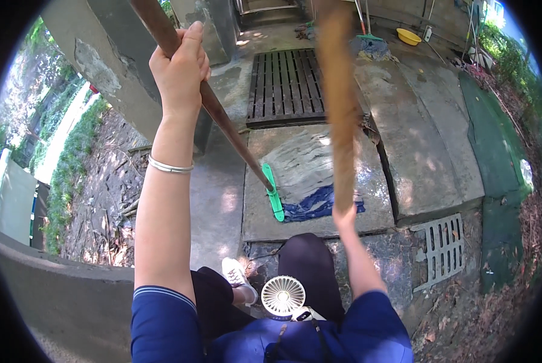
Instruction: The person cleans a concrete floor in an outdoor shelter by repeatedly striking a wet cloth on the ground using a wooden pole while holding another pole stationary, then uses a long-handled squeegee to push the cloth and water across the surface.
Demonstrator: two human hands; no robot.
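My left hand (182, 68) is wrapped around the brown handle (234, 136) of a mop. The handle slants down to a green plastic mop head (273, 193) on a concrete slab (266, 231). From the head, grey cloth strips (298, 159) and dark blue cloth strips (309, 206) spread to the right across the slab. My right hand (346, 218) grips a thick wooden pole (339, 113), blurred and close to the camera. This pole rises past the top of the view and hides part of the slab and strips; its other end is out of view.
Beyond the slab lies a dark slatted grate (284, 86). A yellow basin (408, 37) and another mop (371, 43) are at the back right. To the right are a pale drain grate (445, 247) and green matting (493, 136). A concrete pillar (94, 59) stands left. A small fan (283, 296) hangs at my waist.
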